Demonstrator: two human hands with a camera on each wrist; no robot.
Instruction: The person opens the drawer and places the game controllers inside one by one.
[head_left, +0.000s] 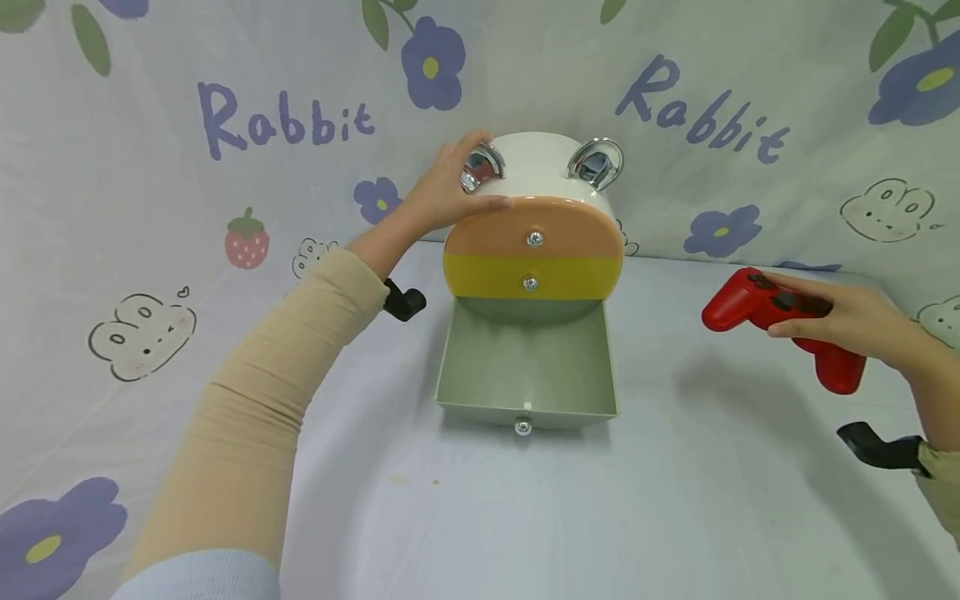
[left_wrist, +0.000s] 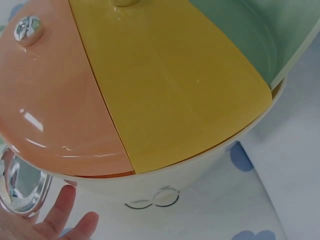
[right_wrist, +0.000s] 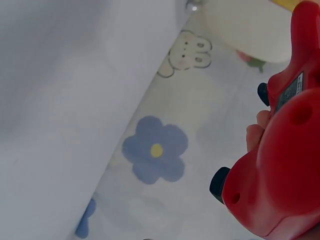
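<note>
A small rounded drawer box (head_left: 540,171) stands on the table, white on top, with orange, yellow and pale green drawers and a chrome ear on each side. Its lowest, pale green drawer (head_left: 525,358) is pulled out and holds nothing visible. At the upper left corner, my left hand (head_left: 450,183) holds the box around the left chrome ear (head_left: 482,167), thumb on the front edge. Some fingers (left_wrist: 62,205) show beside the box in the left wrist view. To the right of the box, my right hand (head_left: 862,321) grips a red game controller (head_left: 757,300) above the table; its underside faces the right wrist camera.
Behind the box hangs a white cloth (head_left: 525,67) printed with flowers, rabbits and lettering. A white cover lies over the table (head_left: 562,517). The orange drawer (head_left: 487,233) and yellow drawer (head_left: 480,279) are closed, each with a round knob.
</note>
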